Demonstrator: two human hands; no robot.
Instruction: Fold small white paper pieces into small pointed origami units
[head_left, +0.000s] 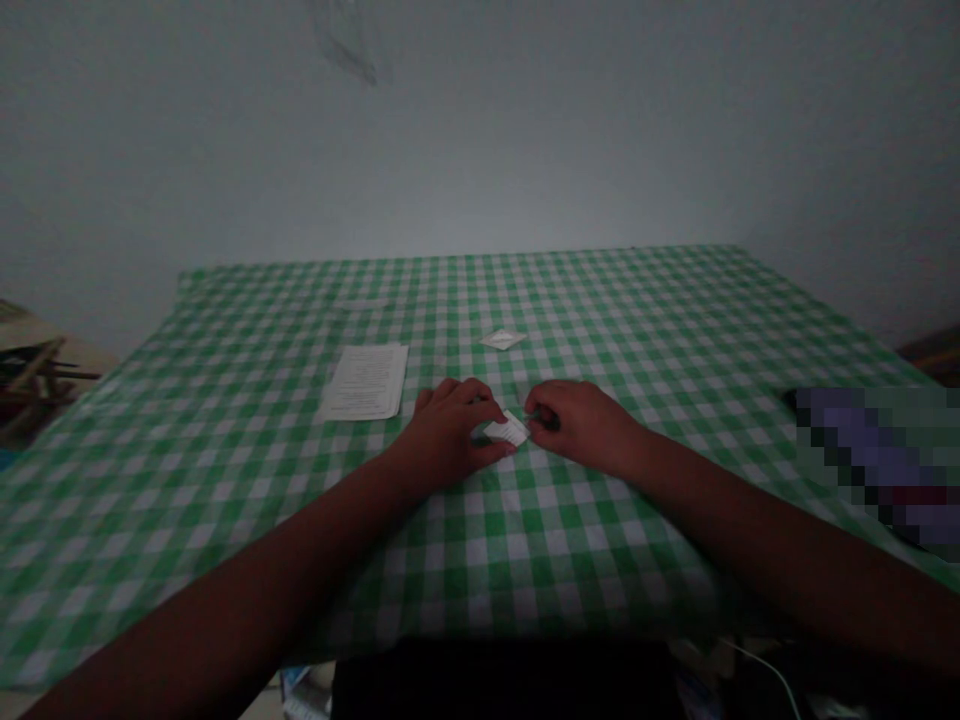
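A small piece of folded printed paper (511,428) lies on the checked cloth between my hands. My left hand (454,425) has its thumb and forefinger closed on the paper's left and near edges, with the other fingers curled on the cloth. At the paper's right corner, the fingertips of my right hand (574,420) are pinched together. Beyond my hands lies another small diamond-shaped folded paper (503,340). To the left of my left hand sits a stack of printed sheets (366,382), slightly uneven at its edges.
A green-and-white checked cloth (480,560) covers the table, whose far edge meets a plain wall (480,140). A dark, blurred-out object (885,460) lies at the right edge. Wooden pieces (37,375) show beyond the table at left. A pale cable (765,665) hangs below the near edge.
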